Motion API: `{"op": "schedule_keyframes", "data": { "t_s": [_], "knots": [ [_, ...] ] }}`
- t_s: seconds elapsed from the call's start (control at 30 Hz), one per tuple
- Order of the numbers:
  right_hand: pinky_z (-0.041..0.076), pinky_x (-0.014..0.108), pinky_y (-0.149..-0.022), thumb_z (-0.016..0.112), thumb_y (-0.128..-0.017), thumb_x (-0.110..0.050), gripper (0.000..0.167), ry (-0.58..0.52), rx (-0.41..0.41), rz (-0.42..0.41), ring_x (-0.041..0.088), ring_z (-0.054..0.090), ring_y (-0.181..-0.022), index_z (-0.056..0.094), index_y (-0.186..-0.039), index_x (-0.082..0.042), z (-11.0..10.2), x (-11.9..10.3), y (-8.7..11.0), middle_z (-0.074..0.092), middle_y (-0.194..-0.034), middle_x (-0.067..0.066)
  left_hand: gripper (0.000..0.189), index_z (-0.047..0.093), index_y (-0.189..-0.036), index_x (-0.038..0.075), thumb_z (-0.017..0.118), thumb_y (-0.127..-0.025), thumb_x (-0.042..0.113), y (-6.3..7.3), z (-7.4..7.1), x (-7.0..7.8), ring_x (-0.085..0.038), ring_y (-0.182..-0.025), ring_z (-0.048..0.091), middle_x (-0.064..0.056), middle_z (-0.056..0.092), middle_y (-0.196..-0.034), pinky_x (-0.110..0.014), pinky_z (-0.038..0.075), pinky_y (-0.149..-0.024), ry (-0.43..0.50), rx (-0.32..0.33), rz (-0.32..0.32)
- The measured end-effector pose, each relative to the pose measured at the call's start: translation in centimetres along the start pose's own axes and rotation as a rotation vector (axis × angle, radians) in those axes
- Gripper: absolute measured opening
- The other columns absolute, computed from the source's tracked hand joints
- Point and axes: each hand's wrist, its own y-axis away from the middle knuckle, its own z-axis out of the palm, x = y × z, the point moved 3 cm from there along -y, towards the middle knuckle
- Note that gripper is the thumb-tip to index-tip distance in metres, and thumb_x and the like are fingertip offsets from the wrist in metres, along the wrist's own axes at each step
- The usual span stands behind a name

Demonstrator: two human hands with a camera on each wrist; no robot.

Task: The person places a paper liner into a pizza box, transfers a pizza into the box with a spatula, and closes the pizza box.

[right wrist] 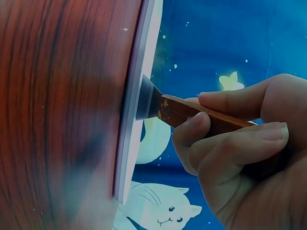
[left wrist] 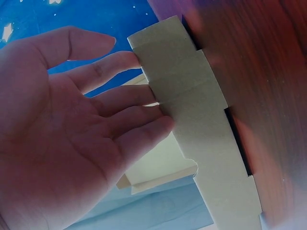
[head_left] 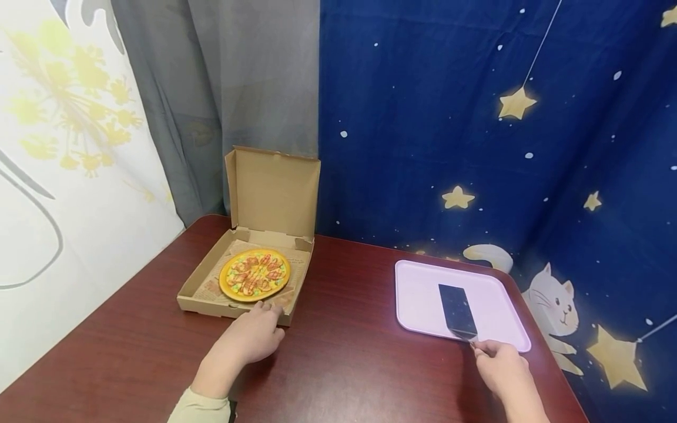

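In the head view, a pizza (head_left: 255, 274) lies on printed paper inside an open cardboard pizza box (head_left: 203, 282) with its lid upright. My left hand (head_left: 252, 335) is at the box's front wall; in the left wrist view its fingers (left wrist: 136, 141) are extended, their tips at the wall's top edge. On the right, my right hand (head_left: 502, 367) grips the wooden handle (right wrist: 211, 117) of a spatula. The spatula's dark flat blade (head_left: 458, 308) lies over the pink tray (head_left: 418, 294). Whether the blade touches the tray's bottom I cannot tell.
The dark red wooden table (head_left: 349, 329) carries both the box and the tray, with bare surface between them. Behind it hang a grey curtain (head_left: 270, 76) and a blue curtain (head_left: 412, 117) with stars. The tray lies close to the table's right edge.
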Motion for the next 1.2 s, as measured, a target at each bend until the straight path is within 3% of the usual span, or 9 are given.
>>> {"op": "schedule_keyframes", "data": {
  "t_s": [0.67, 0.9, 1.2],
  "knots": [
    [0.055, 0.039, -0.068, 0.063, -0.101, -0.019, 0.038, -0.008, -0.006, 0.016, 0.041, 0.061, -0.096, 0.071, -0.128, 0.007, -0.23, 0.45, -0.3, 0.066, -0.129, 0.037, 0.055, 0.056, -0.146, -0.009, 0.065, -0.096, 0.013, 0.2, 0.48, -0.52, -0.055, -0.149, 0.045, -0.033, 0.054, -0.154, -0.067, 0.04, -0.12, 0.002, 0.022, 0.006],
    [0.055, 0.051, -0.08, 0.063, -0.101, -0.019, 0.037, 0.002, 0.003, 0.012, 0.041, 0.063, -0.1, 0.073, -0.126, 0.006, -0.43, 0.52, -0.18, 0.067, -0.13, 0.037, 0.056, 0.055, -0.147, -0.009, 0.065, -0.097, 0.013, 0.27, 0.27, -0.33, -0.055, -0.149, 0.044, -0.033, 0.053, -0.154, -0.066, 0.04, -0.121, 0.002, 0.02, 0.01],
    [0.054, 0.038, -0.065, 0.063, -0.101, -0.019, 0.038, -0.017, -0.002, 0.032, 0.039, 0.062, -0.093, 0.071, -0.128, 0.007, -0.55, 0.5, 0.02, 0.066, -0.128, 0.038, 0.057, 0.054, -0.147, -0.01, 0.065, -0.097, 0.013, 0.29, 0.29, -0.33, -0.055, -0.15, 0.044, -0.034, 0.053, -0.155, -0.066, 0.039, -0.121, 0.006, 0.014, 0.006]
  ]
}}
